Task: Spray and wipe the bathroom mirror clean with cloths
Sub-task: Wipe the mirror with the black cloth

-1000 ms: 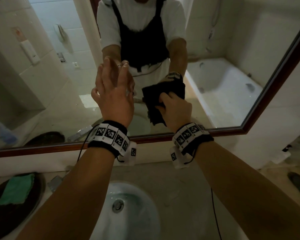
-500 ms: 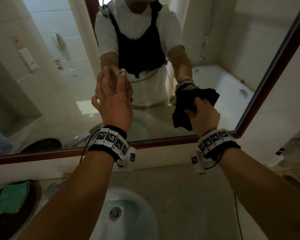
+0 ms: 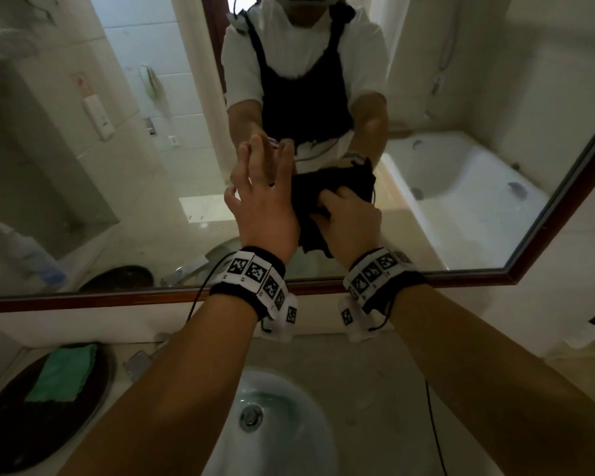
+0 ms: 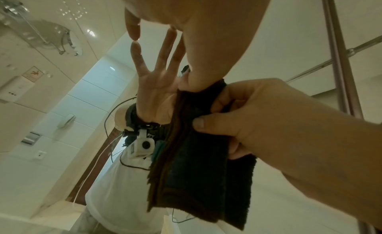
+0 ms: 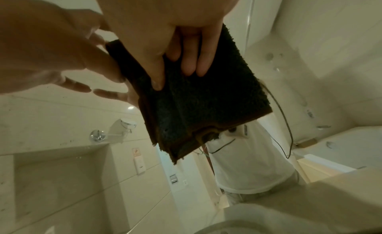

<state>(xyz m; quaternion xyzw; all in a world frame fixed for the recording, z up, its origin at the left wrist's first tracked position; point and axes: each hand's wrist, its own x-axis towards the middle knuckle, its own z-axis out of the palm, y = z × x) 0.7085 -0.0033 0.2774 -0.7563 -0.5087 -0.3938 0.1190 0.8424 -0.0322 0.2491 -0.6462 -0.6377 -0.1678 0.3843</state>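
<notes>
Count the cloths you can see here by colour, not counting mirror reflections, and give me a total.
Dark cloth, held against the mirror by the right hand: 1
Green cloth, lying on the dark round tray left of the sink: 1
Total: 2

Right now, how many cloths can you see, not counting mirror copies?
2. A dark cloth is gripped by the right hand at the mirror. A green cloth lies on the dark round tray, left of the sink.
</notes>
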